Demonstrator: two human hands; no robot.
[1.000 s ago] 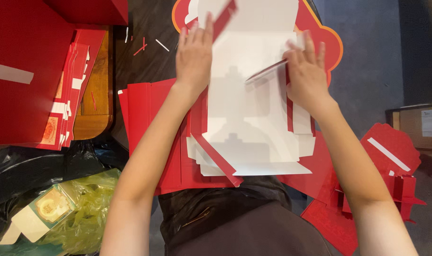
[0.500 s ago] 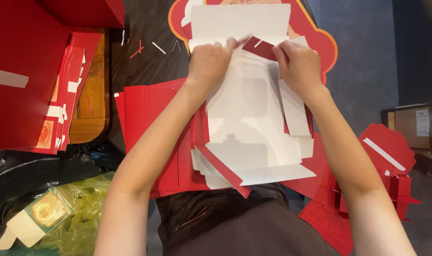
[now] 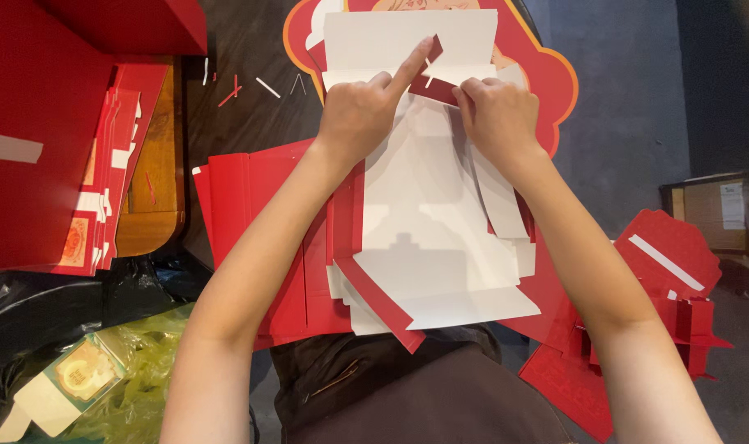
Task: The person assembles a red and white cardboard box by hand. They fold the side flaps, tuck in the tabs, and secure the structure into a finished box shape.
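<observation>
The left hand (image 3: pixel 359 115) has its forefinger stretched out straight, the tip pressing on a small red flap (image 3: pixel 434 72), while its other fingers are curled into the palm. The right hand (image 3: pixel 497 115) has its fingers bunched together, pinching the same flap from the other side. That flap belongs to a flat cardboard box blank (image 3: pixel 428 222), white side up with red edges, lying on the person's lap and reaching onto the dark floor (image 3: pixel 251 115). Under it lie more red blanks (image 3: pixel 243 205), fanned out toward the left. Beyond the hands sits a red scalloped card with an orange rim (image 3: pixel 555 82). A stack of red sheets (image 3: pixel 111 164) rests on a wooden stool (image 3: pixel 156 214) at the left, and a yellowish plastic bag (image 3: pixel 128 378) lies in the lower left corner.
</observation>
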